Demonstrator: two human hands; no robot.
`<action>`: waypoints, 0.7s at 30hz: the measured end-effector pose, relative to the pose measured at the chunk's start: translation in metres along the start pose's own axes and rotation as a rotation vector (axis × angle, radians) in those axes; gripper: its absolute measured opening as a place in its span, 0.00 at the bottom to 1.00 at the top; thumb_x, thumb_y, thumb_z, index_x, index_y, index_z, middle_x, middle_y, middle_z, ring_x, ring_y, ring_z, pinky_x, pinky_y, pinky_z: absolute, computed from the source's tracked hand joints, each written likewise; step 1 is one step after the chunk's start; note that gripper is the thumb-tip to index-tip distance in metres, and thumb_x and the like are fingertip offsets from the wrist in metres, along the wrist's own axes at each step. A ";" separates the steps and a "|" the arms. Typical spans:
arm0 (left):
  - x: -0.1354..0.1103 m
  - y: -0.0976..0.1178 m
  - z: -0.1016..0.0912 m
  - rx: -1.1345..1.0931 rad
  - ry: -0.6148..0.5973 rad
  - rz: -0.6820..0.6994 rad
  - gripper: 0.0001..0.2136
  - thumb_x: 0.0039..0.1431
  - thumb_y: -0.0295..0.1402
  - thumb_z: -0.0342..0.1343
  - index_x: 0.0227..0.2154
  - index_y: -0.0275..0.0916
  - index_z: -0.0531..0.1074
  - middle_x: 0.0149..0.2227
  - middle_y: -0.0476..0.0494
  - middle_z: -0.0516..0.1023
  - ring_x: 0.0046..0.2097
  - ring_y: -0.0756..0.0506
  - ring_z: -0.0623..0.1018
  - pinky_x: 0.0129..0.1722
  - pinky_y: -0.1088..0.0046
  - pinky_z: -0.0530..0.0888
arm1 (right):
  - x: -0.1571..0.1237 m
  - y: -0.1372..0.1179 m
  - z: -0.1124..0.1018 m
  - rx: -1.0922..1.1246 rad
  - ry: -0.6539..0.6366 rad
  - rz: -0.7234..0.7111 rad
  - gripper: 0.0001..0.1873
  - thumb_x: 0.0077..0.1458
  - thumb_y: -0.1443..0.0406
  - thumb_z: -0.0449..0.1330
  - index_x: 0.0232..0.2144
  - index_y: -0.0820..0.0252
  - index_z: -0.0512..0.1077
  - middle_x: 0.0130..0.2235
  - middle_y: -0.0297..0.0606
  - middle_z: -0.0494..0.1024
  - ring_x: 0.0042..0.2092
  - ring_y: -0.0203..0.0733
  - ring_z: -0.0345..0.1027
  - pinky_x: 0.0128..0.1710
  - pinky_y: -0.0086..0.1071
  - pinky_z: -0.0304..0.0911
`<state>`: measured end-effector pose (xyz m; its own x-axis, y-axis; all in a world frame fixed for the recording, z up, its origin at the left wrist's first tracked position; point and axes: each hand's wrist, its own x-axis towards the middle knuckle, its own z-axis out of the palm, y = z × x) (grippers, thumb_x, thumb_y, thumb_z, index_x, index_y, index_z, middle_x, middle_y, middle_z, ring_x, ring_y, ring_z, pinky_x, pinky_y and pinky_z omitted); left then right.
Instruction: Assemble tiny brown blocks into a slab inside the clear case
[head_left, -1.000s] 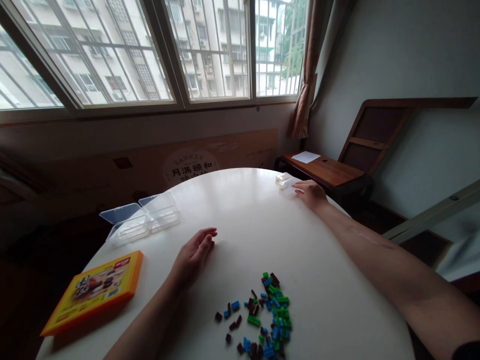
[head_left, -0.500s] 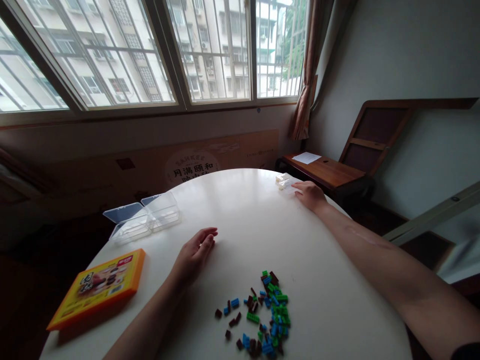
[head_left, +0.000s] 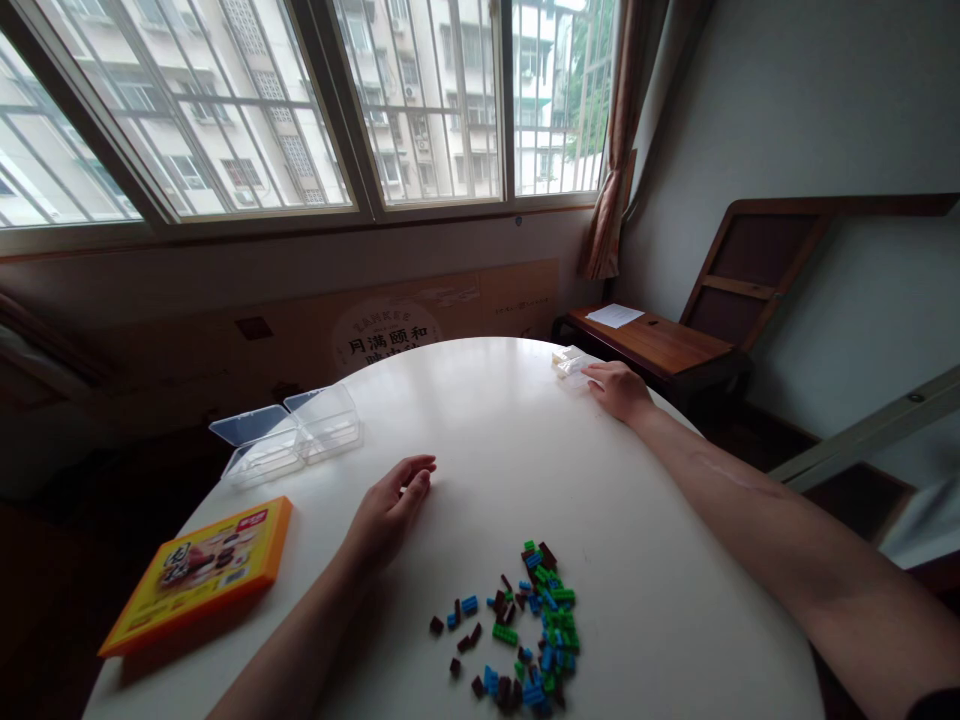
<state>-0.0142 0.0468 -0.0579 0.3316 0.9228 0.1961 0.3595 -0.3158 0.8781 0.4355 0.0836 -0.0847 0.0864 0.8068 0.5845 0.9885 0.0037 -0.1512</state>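
At the far right of the white table (head_left: 480,410), my right hand (head_left: 621,390) reaches out with its fingertips on a crinkled clear plastic bag (head_left: 574,370). Something pale lies at the bag's left end, too small to make out. My left hand (head_left: 391,503) rests on its side near the middle of the table, fingers loosely bent with nothing in them. Small building blocks (head_left: 559,630) in green, blue and dark brown lie in a loose pile at the near edge, between my two forearms.
To the left stand clear plastic boxes (head_left: 300,440) with lids raised. A yellow-orange flat game box (head_left: 202,570) lies in front of them. Beyond the table on the right is a wooden bench (head_left: 660,340) with a white paper (head_left: 613,316) on it.
The plastic bag has shifted slightly under my right fingertips. My left hand and the blocks stay where they were.
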 end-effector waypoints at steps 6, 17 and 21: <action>0.000 0.001 -0.001 0.014 -0.012 0.000 0.24 0.57 0.52 0.53 0.48 0.38 0.74 0.46 0.36 0.80 0.47 0.38 0.78 0.46 0.62 0.75 | -0.002 0.001 0.000 -0.005 -0.001 -0.010 0.20 0.56 0.67 0.55 0.49 0.53 0.76 0.52 0.38 0.77 0.52 0.51 0.67 0.49 0.41 0.66; -0.006 0.022 0.004 0.404 -0.024 0.098 0.17 0.59 0.43 0.51 0.45 0.40 0.75 0.43 0.40 0.80 0.43 0.40 0.78 0.45 0.62 0.74 | -0.010 -0.031 -0.014 0.037 0.052 -0.168 0.30 0.58 0.66 0.53 0.63 0.55 0.60 0.66 0.46 0.56 0.66 0.55 0.49 0.64 0.51 0.43; -0.006 0.019 0.007 0.660 -0.047 0.200 0.14 0.61 0.39 0.50 0.45 0.41 0.75 0.46 0.41 0.79 0.50 0.40 0.75 0.51 0.61 0.72 | -0.014 -0.050 -0.019 0.087 -0.010 -0.278 0.29 0.59 0.64 0.54 0.63 0.56 0.60 0.66 0.45 0.58 0.65 0.53 0.51 0.65 0.50 0.42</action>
<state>-0.0032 0.0337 -0.0455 0.4786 0.8272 0.2943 0.7382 -0.5606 0.3752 0.3869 0.0612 -0.0704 -0.1882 0.7735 0.6052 0.9597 0.2759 -0.0541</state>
